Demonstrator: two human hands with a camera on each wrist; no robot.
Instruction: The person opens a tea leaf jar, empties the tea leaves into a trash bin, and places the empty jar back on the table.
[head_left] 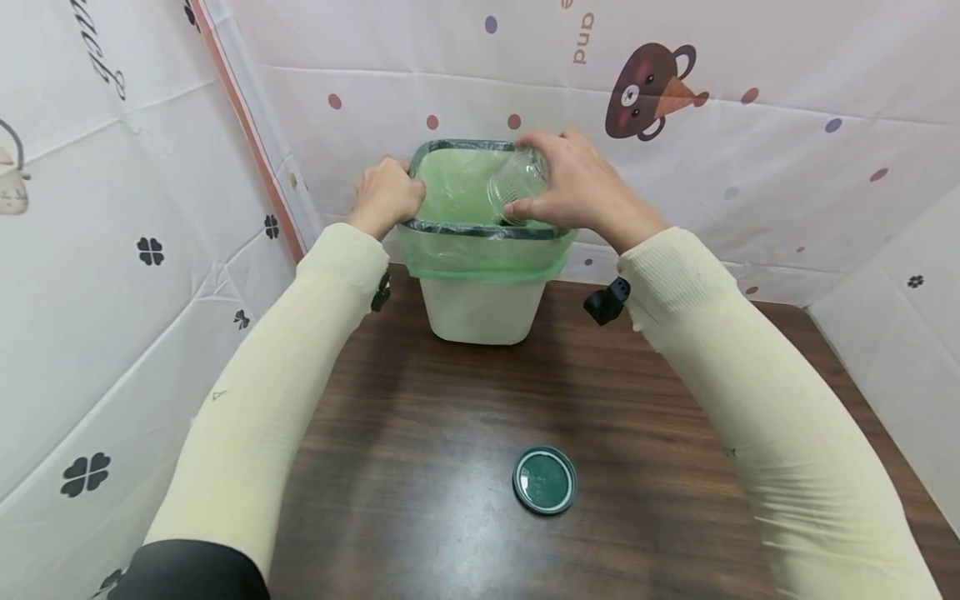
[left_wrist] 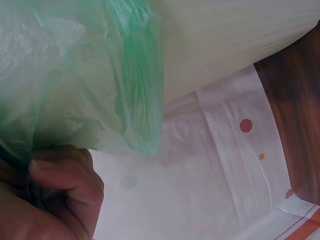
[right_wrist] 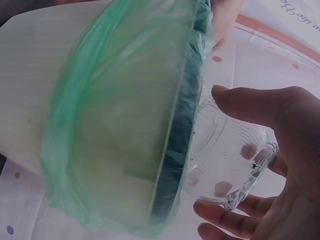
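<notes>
A clear glass jar (head_left: 517, 179) is in my right hand (head_left: 573, 183), thumb on one side and fingers on the other. It lies tilted at the right part of the bin's opening, with its mouth turned in toward the bin. In the right wrist view the glass jar (right_wrist: 225, 155) has its base toward my palm. The pale waste bin (head_left: 483, 312) stands upright, lined with a green plastic bag (head_left: 483, 262) folded over its dark rim (head_left: 487, 231). At the rim's left side my left hand (head_left: 386, 196) grips the bag-covered edge with curled fingers.
A round green lid (head_left: 545, 480) lies on the dark wooden table (head_left: 420, 417) toward the front. Printed white cloth (head_left: 750, 167) hangs behind the bin and along both sides. Black wrist cameras sit at both cuffs, the right one (head_left: 607, 302) plainly visible.
</notes>
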